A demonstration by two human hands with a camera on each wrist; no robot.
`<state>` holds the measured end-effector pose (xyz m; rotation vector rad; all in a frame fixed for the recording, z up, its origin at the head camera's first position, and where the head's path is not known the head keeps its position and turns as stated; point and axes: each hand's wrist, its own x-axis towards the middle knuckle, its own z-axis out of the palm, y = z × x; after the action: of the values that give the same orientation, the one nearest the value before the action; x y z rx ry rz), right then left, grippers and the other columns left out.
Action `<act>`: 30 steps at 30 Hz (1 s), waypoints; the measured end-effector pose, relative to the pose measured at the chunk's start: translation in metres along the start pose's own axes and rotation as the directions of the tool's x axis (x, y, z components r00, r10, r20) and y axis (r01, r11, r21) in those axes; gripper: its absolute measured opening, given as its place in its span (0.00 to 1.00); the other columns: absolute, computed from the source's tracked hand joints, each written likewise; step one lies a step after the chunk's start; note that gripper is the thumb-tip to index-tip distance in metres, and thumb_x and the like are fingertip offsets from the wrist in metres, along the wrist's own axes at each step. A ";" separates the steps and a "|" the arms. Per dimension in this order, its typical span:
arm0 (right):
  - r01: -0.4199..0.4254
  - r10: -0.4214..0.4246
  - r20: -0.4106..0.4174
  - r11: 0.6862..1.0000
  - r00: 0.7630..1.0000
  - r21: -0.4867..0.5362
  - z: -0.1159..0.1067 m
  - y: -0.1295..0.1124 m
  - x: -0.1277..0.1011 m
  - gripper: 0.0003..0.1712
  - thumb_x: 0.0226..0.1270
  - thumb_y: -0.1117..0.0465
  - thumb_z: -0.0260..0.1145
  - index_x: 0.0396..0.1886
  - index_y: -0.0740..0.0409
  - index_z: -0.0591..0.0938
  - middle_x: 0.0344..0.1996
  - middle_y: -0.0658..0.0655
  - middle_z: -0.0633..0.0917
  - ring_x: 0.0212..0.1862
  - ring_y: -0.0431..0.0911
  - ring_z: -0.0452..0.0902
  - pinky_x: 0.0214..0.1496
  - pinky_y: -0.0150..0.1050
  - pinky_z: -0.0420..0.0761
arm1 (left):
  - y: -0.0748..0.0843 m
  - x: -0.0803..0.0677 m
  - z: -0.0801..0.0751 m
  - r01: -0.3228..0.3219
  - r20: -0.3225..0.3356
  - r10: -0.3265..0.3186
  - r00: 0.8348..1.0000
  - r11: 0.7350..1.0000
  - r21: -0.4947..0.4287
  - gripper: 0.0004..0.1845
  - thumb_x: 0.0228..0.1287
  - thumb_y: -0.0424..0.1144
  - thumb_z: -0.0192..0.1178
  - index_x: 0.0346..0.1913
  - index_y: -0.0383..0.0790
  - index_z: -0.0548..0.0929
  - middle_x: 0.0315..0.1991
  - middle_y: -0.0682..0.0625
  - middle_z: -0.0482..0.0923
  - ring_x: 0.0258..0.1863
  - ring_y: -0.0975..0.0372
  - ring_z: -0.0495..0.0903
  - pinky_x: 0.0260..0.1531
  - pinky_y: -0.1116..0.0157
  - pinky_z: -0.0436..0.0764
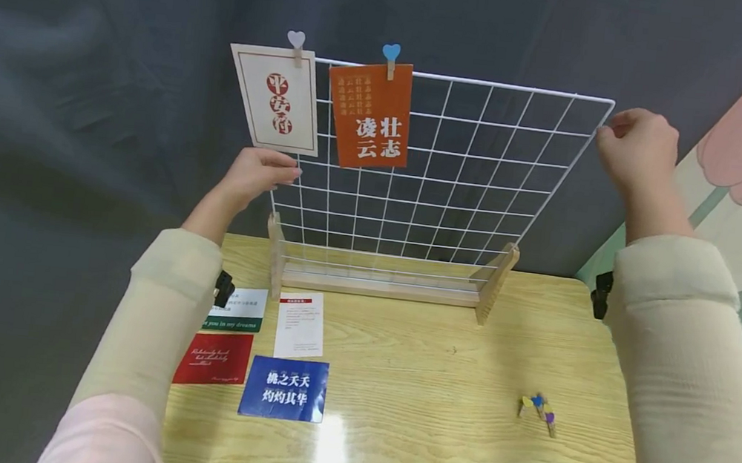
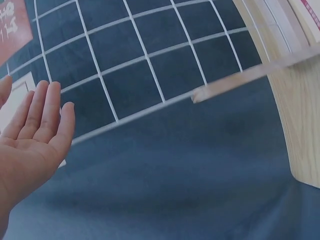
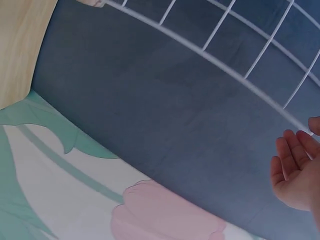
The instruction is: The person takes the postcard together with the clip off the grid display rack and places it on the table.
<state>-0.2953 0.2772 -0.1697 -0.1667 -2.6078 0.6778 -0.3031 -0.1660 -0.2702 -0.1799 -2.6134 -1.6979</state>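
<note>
Where the square-meshed wire grid (image 1: 430, 150) ends, the right hand (image 1: 643, 150) touches it.

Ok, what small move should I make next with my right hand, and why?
I'd probably lower your right hand from the white grid rack to the loose clips. The red-circled card and orange card are clipped up; others, like the blue card, lie unclipped on the table, so fetching one clip seems sensible.

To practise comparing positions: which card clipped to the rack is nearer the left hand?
The clipped white card, just above the left hand in the head view; the orange card hangs farther right.
</note>
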 end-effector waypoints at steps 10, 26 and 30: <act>0.045 -0.044 -0.057 0.999 0.997 0.015 0.013 -0.045 0.005 0.25 0.62 0.55 0.42 0.53 0.65 0.72 0.48 0.62 0.74 0.50 0.54 0.66 0.51 0.47 0.65 | 0.005 0.007 0.016 -0.026 -0.012 0.026 1.000 1.000 0.014 0.19 0.58 0.37 0.55 0.50 0.29 0.72 0.48 0.38 0.72 0.45 0.52 0.72 0.46 0.59 0.69; 0.063 -0.062 -0.074 0.998 0.995 0.013 0.019 -0.078 0.010 0.24 0.62 0.55 0.42 0.51 0.64 0.73 0.48 0.59 0.75 0.49 0.52 0.68 0.50 0.44 0.66 | 0.017 0.013 0.033 -0.023 -0.003 0.023 1.000 1.000 -0.006 0.19 0.58 0.38 0.56 0.50 0.32 0.73 0.48 0.40 0.72 0.46 0.54 0.72 0.45 0.60 0.69; 0.064 -0.063 -0.052 0.998 0.997 0.018 0.024 -0.082 0.009 0.24 0.62 0.55 0.42 0.52 0.63 0.72 0.49 0.59 0.75 0.50 0.51 0.67 0.52 0.44 0.65 | 0.019 0.014 0.036 -0.026 -0.006 0.026 1.000 1.000 -0.005 0.19 0.57 0.39 0.56 0.50 0.32 0.73 0.49 0.42 0.71 0.46 0.54 0.72 0.45 0.60 0.70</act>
<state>-0.3148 0.1972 -0.1451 -0.0937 -2.5448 0.6682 -0.3133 -0.1241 -0.2669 -0.2072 -2.5909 -1.6947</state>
